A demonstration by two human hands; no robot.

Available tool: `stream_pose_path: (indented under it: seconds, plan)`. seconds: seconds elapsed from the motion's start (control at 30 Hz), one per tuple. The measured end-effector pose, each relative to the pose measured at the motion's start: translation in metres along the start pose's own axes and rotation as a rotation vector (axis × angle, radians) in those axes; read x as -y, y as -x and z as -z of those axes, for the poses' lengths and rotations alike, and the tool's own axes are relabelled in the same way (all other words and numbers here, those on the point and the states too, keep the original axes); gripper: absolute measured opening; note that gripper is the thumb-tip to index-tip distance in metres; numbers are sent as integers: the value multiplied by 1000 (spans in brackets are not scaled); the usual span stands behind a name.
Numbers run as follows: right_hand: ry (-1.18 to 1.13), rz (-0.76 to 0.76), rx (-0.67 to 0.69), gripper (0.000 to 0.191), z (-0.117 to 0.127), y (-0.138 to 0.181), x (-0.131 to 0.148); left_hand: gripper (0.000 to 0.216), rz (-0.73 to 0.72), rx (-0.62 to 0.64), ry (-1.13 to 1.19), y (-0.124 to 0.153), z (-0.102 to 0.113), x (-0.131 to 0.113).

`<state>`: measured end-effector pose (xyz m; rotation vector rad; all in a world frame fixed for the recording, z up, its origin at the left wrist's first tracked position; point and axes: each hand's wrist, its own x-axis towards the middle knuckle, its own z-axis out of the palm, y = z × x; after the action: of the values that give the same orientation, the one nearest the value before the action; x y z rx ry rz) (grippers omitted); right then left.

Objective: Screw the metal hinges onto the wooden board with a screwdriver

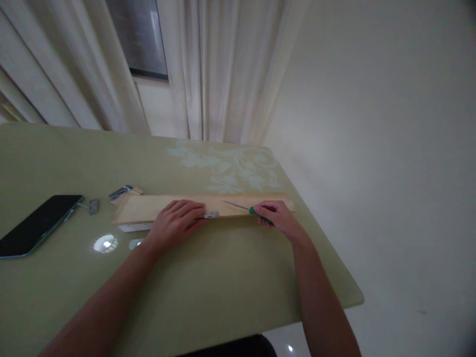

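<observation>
A long, pale wooden board point(139, 207) lies across the table. My left hand point(176, 220) rests over its front edge, with fingers on top and thumb along the front. Between that thumb and index finger sits the left end of a small metal hinge point(211, 214) with screw holes, at the board's front edge. To the right, my right hand point(275, 215) is closed around the green handle of a screwdriver point(238, 205). Its thin shaft points left over the board, and the tip is above and right of the hinge. Whether the tip touches the wood I cannot tell.
A dark smartphone point(39, 223) lies at the left, with another small hinge point(93, 206) beside it. Behind the board's left end is a clear packet of metal parts point(122, 192). The glass-like table top point(223, 277) ends at the right near a wall; curtains point(230, 69) hang behind.
</observation>
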<state>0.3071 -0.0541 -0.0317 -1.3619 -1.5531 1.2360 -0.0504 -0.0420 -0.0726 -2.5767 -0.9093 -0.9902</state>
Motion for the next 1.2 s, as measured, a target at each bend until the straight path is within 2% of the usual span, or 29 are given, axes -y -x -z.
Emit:
stream_pose_path:
  seconds: [0.13, 0.33, 0.5, 0.57, 0.67, 0.8, 1.2]
  plan:
    - [89, -27, 107, 43, 0, 3, -1, 17, 5, -8, 1, 1, -1, 0]
    - [131, -9, 180, 45, -2, 7, 4, 18, 31, 23, 4, 3, -2, 0]
    - [141, -27, 448, 52, 6, 22, 17, 18, 16, 32, -9, 3, 0, 1]
    - [174, -43, 488, 49, 8, 23, 17, 18, 4, 26, -12, 3, 0, 1]
    - [235, -50, 376, 40, 5, 15, 10, 17, -3, 28, -9, 2, 1, 0]
    - [249, -56, 241, 42, 1, 4, -2, 17, 14, 29, -13, 1, 1, -1]
    - [182, -42, 195, 44, 0, 4, -2, 19, 10, 30, -3, 2, 1, 1]
